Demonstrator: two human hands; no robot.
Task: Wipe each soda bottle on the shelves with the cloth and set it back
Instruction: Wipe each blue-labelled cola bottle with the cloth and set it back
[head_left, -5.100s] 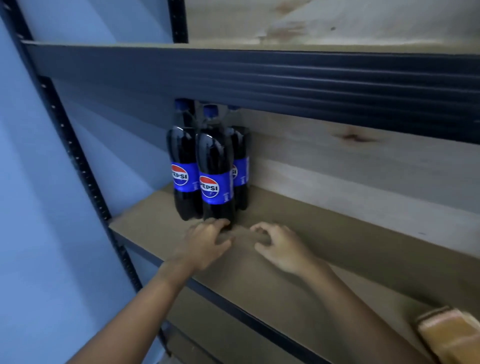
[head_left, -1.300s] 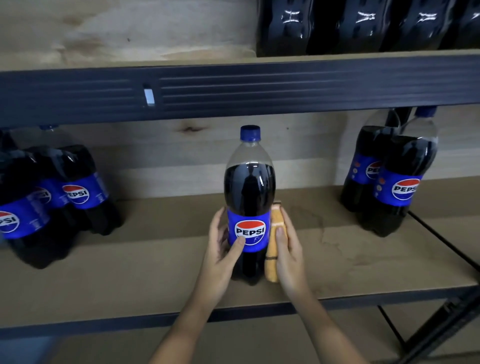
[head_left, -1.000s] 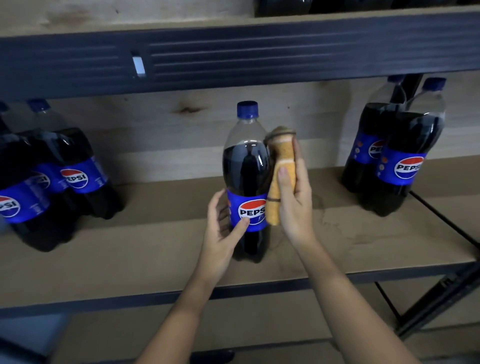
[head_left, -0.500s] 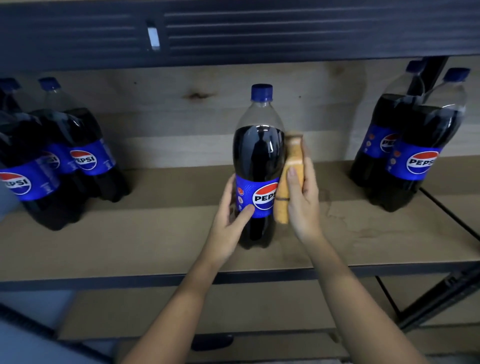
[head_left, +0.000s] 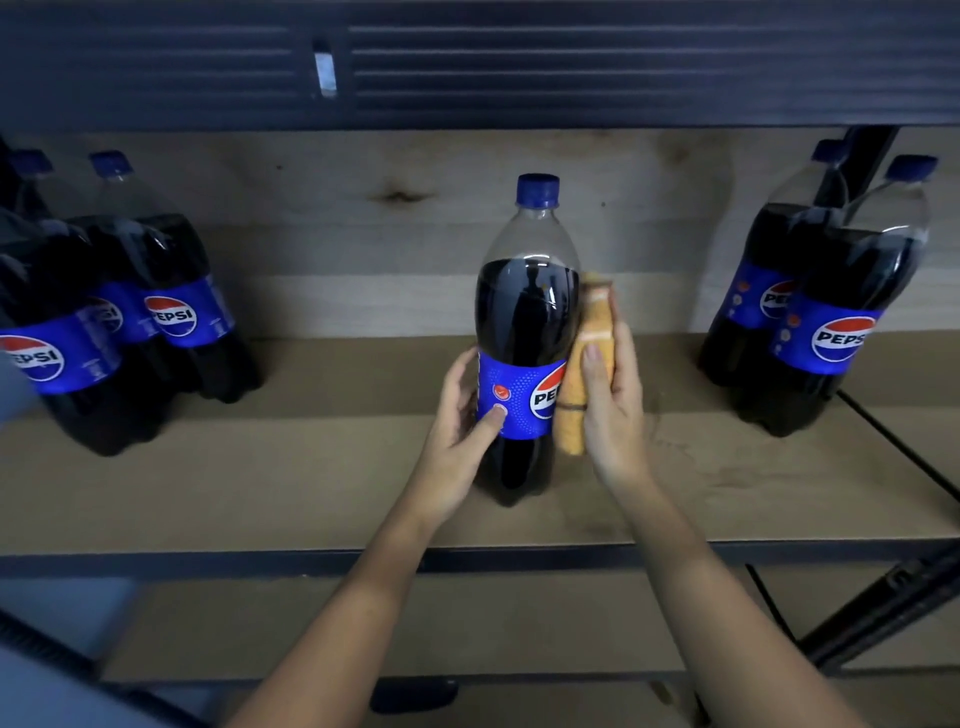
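A dark soda bottle (head_left: 524, 312) with a blue cap and blue Pepsi label stands upright in the middle of the wooden shelf (head_left: 311, 483). My left hand (head_left: 460, 431) grips its left side at the label, thumb on the front. My right hand (head_left: 610, 410) holds a folded orange-yellow cloth (head_left: 584, 364) pressed against the bottle's right side, from the label up to the shoulder. The cloth's far face is hidden between hand and bottle.
Several Pepsi bottles (head_left: 119, 317) stand grouped at the shelf's left end, and two more Pepsi bottles (head_left: 826, 317) at the right end. A dark metal beam (head_left: 519, 62) of the upper shelf runs overhead. A black upright post (head_left: 872, 618) slants at lower right.
The cloth slid up the bottle's right side a second ago and has come back down toward the label. The bottle has turned a little, its logo now facing right.
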